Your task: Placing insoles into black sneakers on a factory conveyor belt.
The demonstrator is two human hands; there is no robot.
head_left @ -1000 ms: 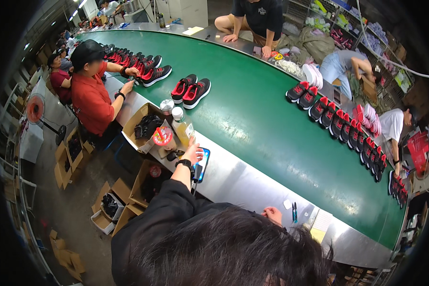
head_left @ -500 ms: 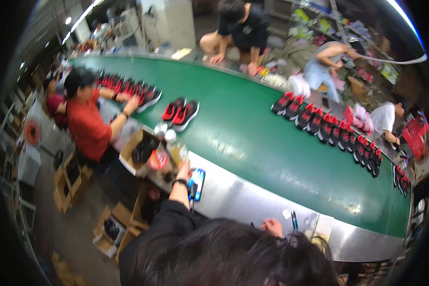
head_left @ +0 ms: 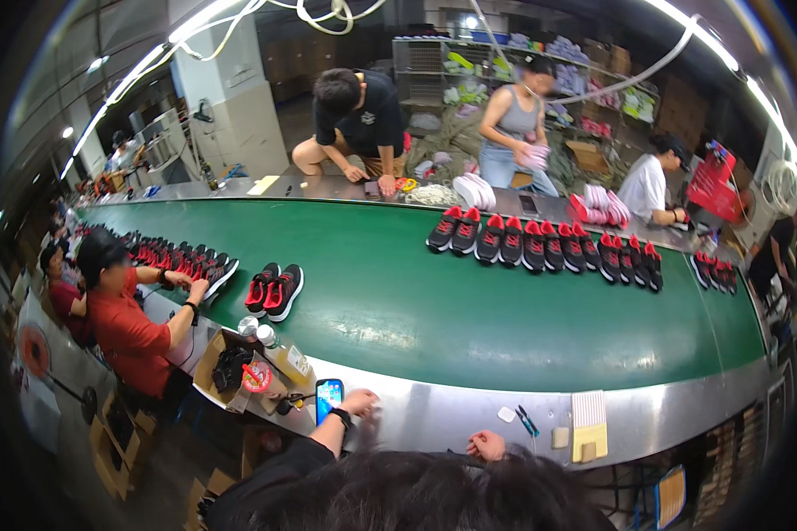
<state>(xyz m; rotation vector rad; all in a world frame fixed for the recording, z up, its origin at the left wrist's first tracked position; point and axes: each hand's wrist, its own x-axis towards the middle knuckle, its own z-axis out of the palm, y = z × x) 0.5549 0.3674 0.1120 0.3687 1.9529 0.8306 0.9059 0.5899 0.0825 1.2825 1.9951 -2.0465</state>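
Note:
My left hand (head_left: pixel 359 404), with a dark band at the wrist, is over the metal ledge just right of a lit smartphone (head_left: pixel 328 400). Its fingers are smeared by motion, so what they do cannot be made out. Farther right, my right hand (head_left: pixel 486 445) rests at the ledge's near edge with fingers curled in; anything inside is hidden. Two slim dark-and-teal tools (head_left: pixel 528 420) and a small white piece (head_left: pixel 506 414) lie to its right. Beyond the ledge, a pair of black-and-red sneakers (head_left: pixel 275 292) stands on the green conveyor belt (head_left: pixel 398 301).
Left of the phone stand a red-lidded cup (head_left: pixel 259 379), a bottle of yellowish liquid (head_left: pixel 290 357) and a cardboard box (head_left: pixel 211 372). Sneakers (head_left: pixel 533 245) line the belt's far side. A striped yellow-edged pad (head_left: pixel 590 411) lies right. A red-shirted co-worker (head_left: pixel 133 327) handles shoes at left.
The view has tilted up and turned. My left hand has moved from beyond the phone, beside the bottle, to the phone's right. My right hand still rests at the ledge.

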